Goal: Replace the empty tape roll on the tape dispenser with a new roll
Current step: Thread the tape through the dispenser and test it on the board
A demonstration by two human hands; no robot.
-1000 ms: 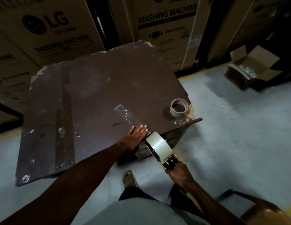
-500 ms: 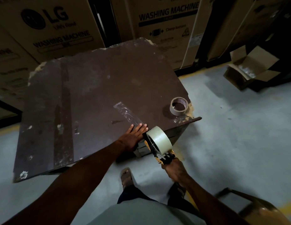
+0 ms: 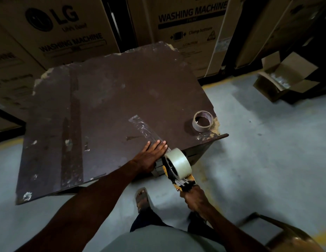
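A yellow and black tape dispenser [image 3: 178,181] carries a full roll of clear tape [image 3: 179,162] and hangs at the table's near edge. My right hand [image 3: 195,198] grips its handle from below. A strip of clear tape [image 3: 144,130] runs from the roll across the brown table top [image 3: 104,106]. My left hand [image 3: 151,155] lies flat, fingers together, pressing the near end of that strip right beside the roll. The empty cardboard tape core [image 3: 202,121] stands on the table's right corner.
Large washing machine cartons [image 3: 67,26] stand close behind the table. An open cardboard box [image 3: 284,77] lies on the grey floor at the right. A chair back [image 3: 293,235] shows at the bottom right. My sandalled foot [image 3: 142,198] is under the table edge.
The dispenser has tilted and drawn slightly toward the table edge. My left hand stays pressed flat on the tape strip. The view has shifted a little.
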